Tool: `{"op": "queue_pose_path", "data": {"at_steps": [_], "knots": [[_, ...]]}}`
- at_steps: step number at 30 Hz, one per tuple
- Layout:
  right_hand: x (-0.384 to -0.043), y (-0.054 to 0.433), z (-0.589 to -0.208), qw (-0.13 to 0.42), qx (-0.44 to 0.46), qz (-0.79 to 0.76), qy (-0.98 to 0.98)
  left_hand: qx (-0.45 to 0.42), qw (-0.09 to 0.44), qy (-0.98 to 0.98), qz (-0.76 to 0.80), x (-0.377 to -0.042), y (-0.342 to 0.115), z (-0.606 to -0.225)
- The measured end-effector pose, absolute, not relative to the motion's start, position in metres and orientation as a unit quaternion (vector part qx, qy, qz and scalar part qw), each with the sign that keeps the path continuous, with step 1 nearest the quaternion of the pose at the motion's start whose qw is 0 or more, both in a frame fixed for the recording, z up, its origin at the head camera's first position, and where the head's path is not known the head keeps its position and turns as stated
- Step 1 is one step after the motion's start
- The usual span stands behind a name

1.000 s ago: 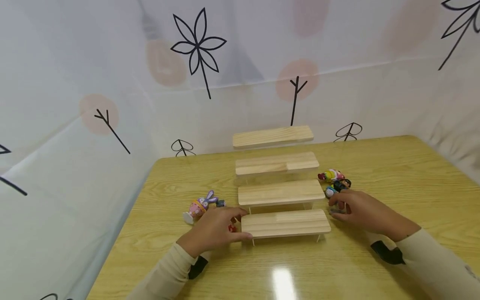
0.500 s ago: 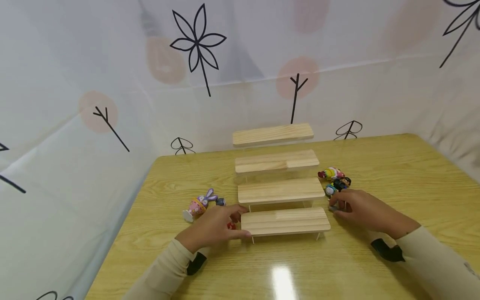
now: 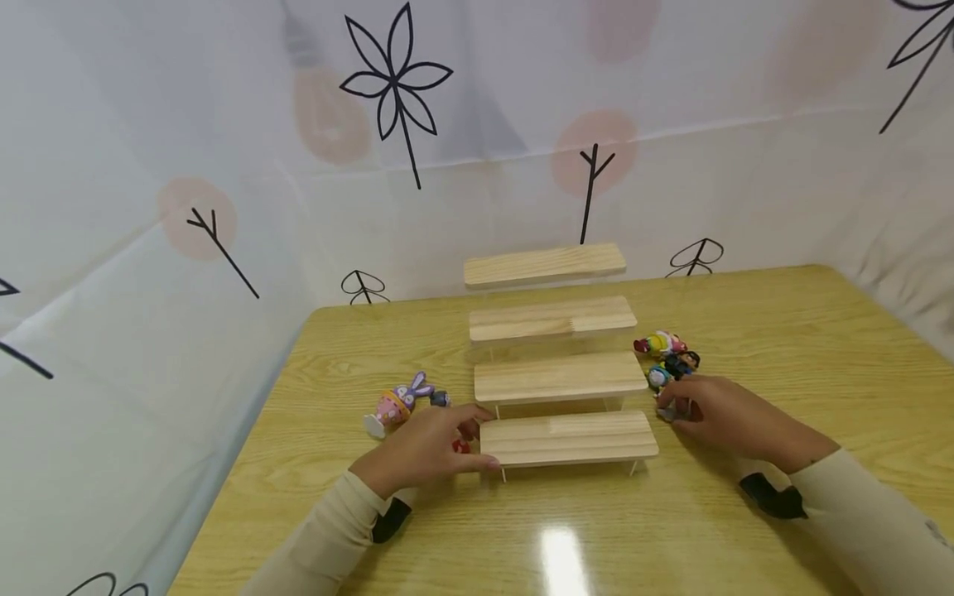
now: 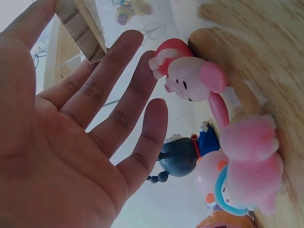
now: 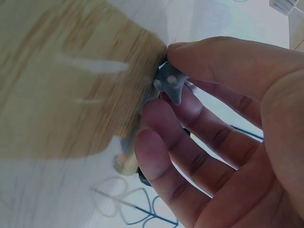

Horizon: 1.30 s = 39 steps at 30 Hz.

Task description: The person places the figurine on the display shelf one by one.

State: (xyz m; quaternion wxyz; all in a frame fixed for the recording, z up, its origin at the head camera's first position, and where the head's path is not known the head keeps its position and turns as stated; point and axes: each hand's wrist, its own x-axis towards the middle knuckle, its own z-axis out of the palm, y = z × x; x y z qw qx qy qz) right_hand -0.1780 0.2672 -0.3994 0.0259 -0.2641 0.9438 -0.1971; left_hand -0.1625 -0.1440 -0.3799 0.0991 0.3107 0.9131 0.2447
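Grey figurine pinched in right fingers beside shelf

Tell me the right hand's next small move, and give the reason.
Probably raise the small gray figurine toward the lowest wooden step: the right hand pinches it between thumb and fingers near that step's right end, and nothing stands on the step.
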Motion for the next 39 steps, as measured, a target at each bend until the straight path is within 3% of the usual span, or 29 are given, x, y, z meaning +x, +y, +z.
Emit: {"op": "queue_pose_path", "data": {"at_steps": [31, 39], "knots": [[-0.18, 0.269, -0.397, 0.018, -0.254, -0.205, 0.945, 0.309, 0.116, 0.904, 0.273, -0.165, -0.144, -0.384], [-0.176, 0.265, -0.393, 0.005, -0.275, -0.259, 0.926, 0.294, 0.083, 0.915, 0.264, -0.155, -0.142, -0.382]]}}
